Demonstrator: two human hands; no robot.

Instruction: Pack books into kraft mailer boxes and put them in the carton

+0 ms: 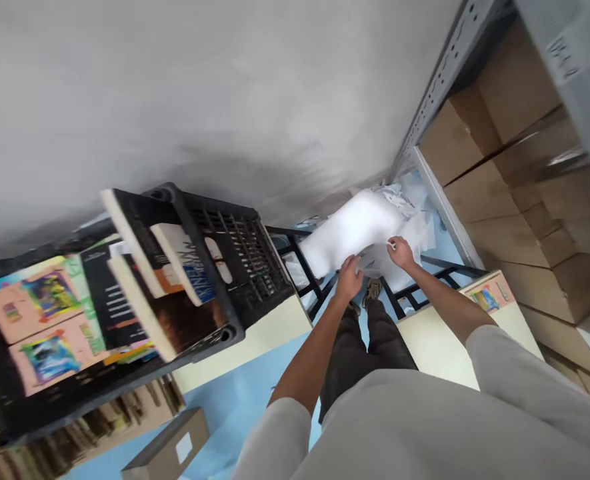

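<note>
A thick white roll of wrapping material (357, 217), perhaps plastic or foam, lies across a black metal frame in front of me. A thin, translucent sheet (375, 257) hangs from it between my hands. My left hand (349, 280) is at the sheet's left edge, its fingers pinched along it. My right hand (401, 253) is closed, with a small whitish bit of the sheet showing at the fingertips. The sheet's lower part is hard to make out against the floor.
On the left, a black plastic crate (245, 260) holds several books on a pale table (247, 340). Cardboard boxes (495, 193) fill the metal shelf on the right. A pink printed item (489, 293) lies on the right table. One brown box (169, 447) stands lower left.
</note>
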